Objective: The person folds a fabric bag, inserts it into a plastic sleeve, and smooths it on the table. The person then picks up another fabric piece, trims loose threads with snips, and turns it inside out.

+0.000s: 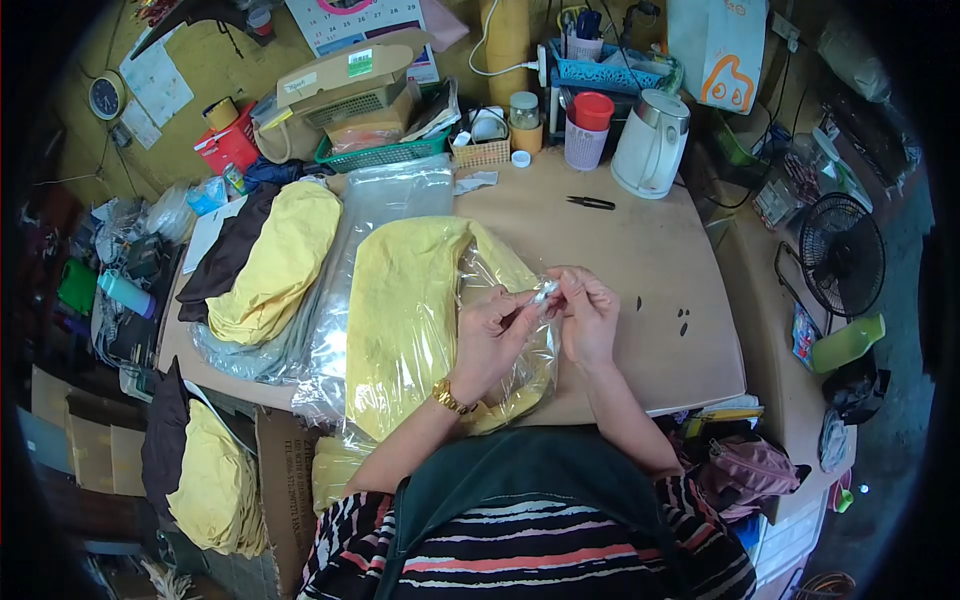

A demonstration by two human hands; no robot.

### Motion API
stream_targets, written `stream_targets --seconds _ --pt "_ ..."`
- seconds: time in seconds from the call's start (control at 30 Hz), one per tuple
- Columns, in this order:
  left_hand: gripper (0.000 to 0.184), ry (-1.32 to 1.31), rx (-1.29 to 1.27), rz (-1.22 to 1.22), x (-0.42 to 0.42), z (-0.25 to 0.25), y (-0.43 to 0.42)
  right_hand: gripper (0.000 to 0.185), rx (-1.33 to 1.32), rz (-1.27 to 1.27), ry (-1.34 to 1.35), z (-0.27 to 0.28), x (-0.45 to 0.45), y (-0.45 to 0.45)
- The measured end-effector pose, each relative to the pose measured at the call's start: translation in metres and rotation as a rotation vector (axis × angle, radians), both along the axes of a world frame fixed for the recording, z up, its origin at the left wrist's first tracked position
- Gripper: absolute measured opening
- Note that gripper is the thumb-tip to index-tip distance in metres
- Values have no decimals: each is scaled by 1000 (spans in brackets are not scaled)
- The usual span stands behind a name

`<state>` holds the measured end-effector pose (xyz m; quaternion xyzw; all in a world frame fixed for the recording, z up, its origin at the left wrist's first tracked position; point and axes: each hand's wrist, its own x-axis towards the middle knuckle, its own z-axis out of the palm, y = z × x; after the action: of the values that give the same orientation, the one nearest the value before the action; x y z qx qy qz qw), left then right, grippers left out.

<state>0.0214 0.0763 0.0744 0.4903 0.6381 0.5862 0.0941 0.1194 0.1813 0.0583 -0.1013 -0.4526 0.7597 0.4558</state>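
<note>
A folded yellow cloth item (405,310) lies on the table inside a clear plastic bag (525,375). My left hand (492,335), with a gold watch on its wrist, pinches the gathered plastic at the bag's right side. Close beside it, my right hand (587,315) has its fingertips closed on the same bunched plastic, which looks whitish and shiny between the hands. Left of the bag, a stack of flat clear bags (400,190) reaches towards the back. Farther left, yellow cloth pieces (275,260) lie beside dark brown cloth (232,255).
Small black snips (591,202) lie on the brown tabletop (660,260). A white kettle (650,145) stands at the back right, near a lilac cup with a red lid (587,130). A green basket (385,155) holds boxes. A black fan (842,255) is at the right.
</note>
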Motion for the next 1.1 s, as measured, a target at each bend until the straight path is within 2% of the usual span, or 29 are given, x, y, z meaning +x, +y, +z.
stream_targets --seconds 0.03,0.1,0.13,0.2,0.23,0.3,0.33,0.4,0.43,0.5,0.53,0.6,0.63,0.7,0.73,0.8,0.93,1.03,1.1 --pt "16 -130 23 12 -1 -2 1 16 4 1 3 9 3 2" --pt "15 -154 41 27 -6 -6 0 12 915 -349 -419 31 13 4" --pt "14 -178 55 38 -8 -7 -2 12 914 -347 -419 33 20 8" --pt "14 -139 26 26 -11 -7 -7 16 1227 -186 -709 37 35 13" --pt "14 -97 2 14 -12 -7 -7 16 1230 -187 -709 44 39 12" --pt "14 -48 -9 37 -12 -2 -8 13 1449 -372 -803 61 47 7" --pt "14 -1 -24 61 -11 1 -8 13 1450 -371 -803 65 46 3" --pt "15 69 -18 44 -7 6 -7 13 1394 -462 -573 69 42 -6" --pt "16 141 -15 27 -4 8 -7 13 1391 -462 -579 64 40 -6" --pt "16 158 15 13 -1 11 -8 7 910 -257 -515 47 30 -1" --pt "17 177 47 4 0 12 -8 7 909 -260 -514 42 26 1" --pt "16 197 60 -9 1 13 -9 1 232 5 -246 36 20 4" --pt "16 215 71 -20 1 13 -11 1 231 8 -246 37 20 3" --pt "17 174 63 -19 1 11 -11 9 254 26 -532 41 21 -1" --pt "17 133 59 -21 1 11 -11 9 254 28 -532 39 22 -1" --pt "18 118 70 -40 -2 14 -12 16 474 67 -416 34 24 -1" --pt "21 79 99 -115 1 22 -15 19 376 183 -350 33 29 3" --pt "19 167 54 -31 2 20 -17 14 508 116 -447 39 31 0" --pt "17 191 64 -2 0 15 -15 12 910 -208 -519 42 30 -6"
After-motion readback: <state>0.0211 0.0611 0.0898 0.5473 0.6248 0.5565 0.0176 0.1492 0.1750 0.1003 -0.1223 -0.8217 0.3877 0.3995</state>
